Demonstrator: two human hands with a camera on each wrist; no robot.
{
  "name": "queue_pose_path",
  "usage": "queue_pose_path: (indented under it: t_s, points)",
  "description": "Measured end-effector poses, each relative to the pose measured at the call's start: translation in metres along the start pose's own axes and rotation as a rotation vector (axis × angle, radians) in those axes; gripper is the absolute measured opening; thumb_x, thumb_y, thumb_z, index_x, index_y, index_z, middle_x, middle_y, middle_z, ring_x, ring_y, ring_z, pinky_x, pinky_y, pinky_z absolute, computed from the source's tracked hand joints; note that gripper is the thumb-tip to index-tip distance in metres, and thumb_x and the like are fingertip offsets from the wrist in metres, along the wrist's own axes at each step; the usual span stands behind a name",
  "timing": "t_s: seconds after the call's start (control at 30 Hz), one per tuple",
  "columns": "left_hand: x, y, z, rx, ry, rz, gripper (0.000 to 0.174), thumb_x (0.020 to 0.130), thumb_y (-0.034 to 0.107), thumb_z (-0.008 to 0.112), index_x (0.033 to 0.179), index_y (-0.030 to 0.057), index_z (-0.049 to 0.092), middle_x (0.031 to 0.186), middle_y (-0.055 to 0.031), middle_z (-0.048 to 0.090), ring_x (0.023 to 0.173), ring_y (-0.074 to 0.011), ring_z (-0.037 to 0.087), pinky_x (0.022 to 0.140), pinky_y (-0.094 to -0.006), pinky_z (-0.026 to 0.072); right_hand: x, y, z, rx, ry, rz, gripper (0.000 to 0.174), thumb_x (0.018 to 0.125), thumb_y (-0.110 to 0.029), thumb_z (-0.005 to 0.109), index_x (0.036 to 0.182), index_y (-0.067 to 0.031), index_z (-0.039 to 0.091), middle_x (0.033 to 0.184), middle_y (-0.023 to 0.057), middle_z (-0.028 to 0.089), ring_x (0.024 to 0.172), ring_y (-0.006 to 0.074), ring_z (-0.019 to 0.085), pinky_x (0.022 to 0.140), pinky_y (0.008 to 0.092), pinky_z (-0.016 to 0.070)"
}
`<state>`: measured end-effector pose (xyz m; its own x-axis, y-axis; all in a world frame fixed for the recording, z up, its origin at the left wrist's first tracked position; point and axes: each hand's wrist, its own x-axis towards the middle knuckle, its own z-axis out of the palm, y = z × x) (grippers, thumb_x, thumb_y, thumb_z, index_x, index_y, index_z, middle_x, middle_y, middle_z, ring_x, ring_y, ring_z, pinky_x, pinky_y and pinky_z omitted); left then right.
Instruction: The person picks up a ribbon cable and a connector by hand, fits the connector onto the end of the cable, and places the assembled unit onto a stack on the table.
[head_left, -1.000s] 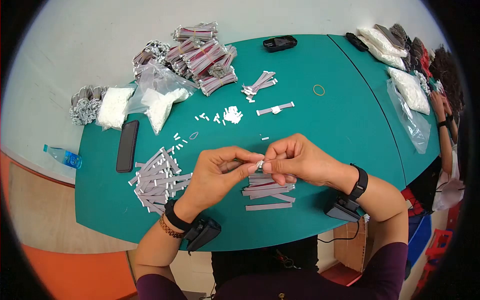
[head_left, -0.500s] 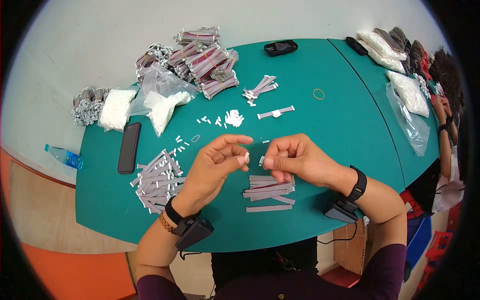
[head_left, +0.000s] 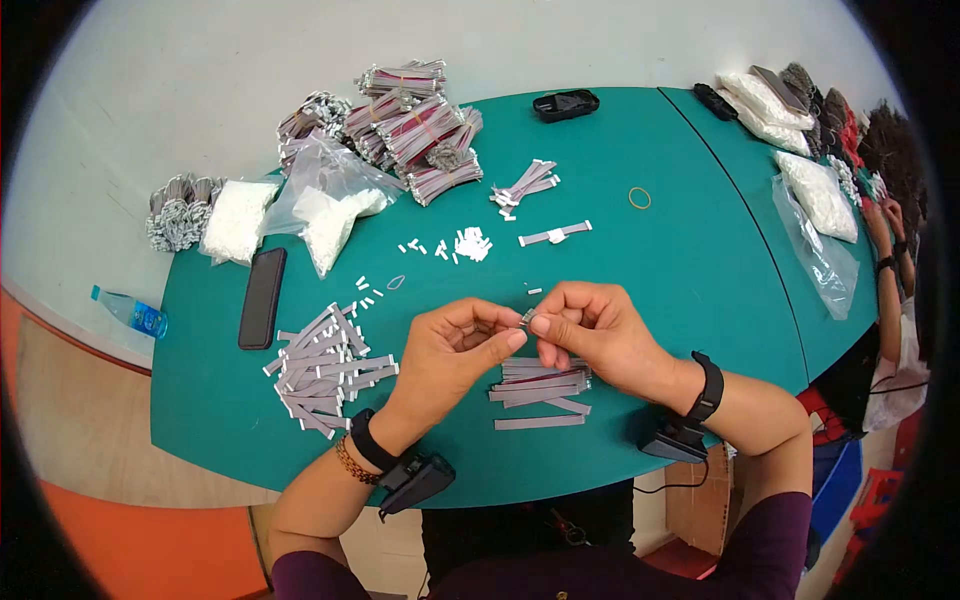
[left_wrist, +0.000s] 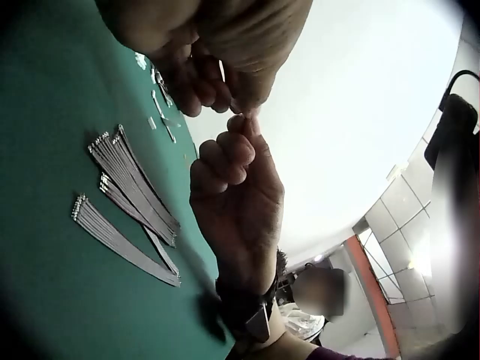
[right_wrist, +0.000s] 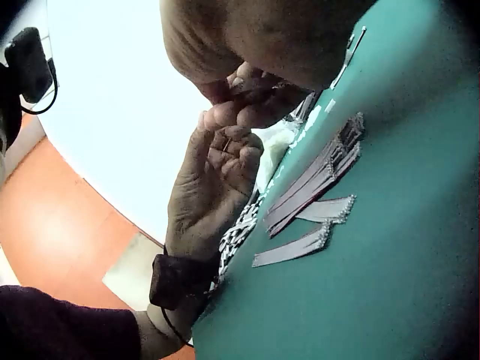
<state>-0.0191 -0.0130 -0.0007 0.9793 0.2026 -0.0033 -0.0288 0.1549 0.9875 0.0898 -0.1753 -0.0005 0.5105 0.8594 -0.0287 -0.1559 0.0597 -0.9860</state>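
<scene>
My left hand (head_left: pixel 455 350) and right hand (head_left: pixel 610 330) meet at the fingertips above the table's middle. The right thumb and forefinger pinch a tiny pale connector piece (head_left: pixel 527 317) with a darker, metallic-looking part. Against its other side, the left thumb and forefinger pinch a small white connector, mostly hidden by the fingertips. Below the hands lies a stack of grey ribbon cables (head_left: pixel 540 385), their ends tipped with bare metal terminals in the left wrist view. By my left forearm is a loose pile of ribbon cables (head_left: pixel 325 365) with white connectors on their ends.
Loose white connectors (head_left: pixel 472 244) are heaped beyond the hands, near a few ribbon cables (head_left: pixel 525 188). A black phone (head_left: pixel 262 298), bags of white parts (head_left: pixel 335 225) and bundled cables (head_left: pixel 420 130) stand at the left and back. A rubber band (head_left: pixel 639 198) lies right; another person's hands (head_left: pixel 880 215) are farther right.
The hands were together, came apart half a second ago with a small white piece in each pinch, and have now met again at the fingertips. The piles on the table stay the same.
</scene>
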Motion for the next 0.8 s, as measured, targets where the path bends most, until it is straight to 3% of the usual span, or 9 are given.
queue_pose_path:
  t_s: [0.27,0.8]
  points:
    - [-0.0007,-0.0042,-0.0003,-0.006,0.019,0.055,0.013,0.083,0.004,0.065,0.094,-0.0027,0.062,0.09,-0.0068,0.064,0.084,-0.0097,0.06,0.075,-0.0218,0.0493,-0.0034,0.0004,0.0061,0.009,-0.035,0.006,0.014,0.091,-0.014,0.057,0.089,-0.0006,0.059,0.07,0.0021,0.062,0.061,0.0037,0.055,0.056,0.0178,0.0461]
    - [0.0006,-0.008,-0.0018,-0.042,0.026,0.043,0.013,0.083,0.004,0.065,0.095,-0.0028,0.063,0.09,-0.0068,0.065,0.083,-0.0092,0.061,0.075,-0.0211,0.0498,-0.0029,0.0012,0.0072,0.013,0.009,-0.026,0.011,0.091,-0.011,0.056,0.089,0.0005,0.058,0.072,0.0035,0.062,0.064,0.0051,0.056,0.058,0.0187,0.0468]
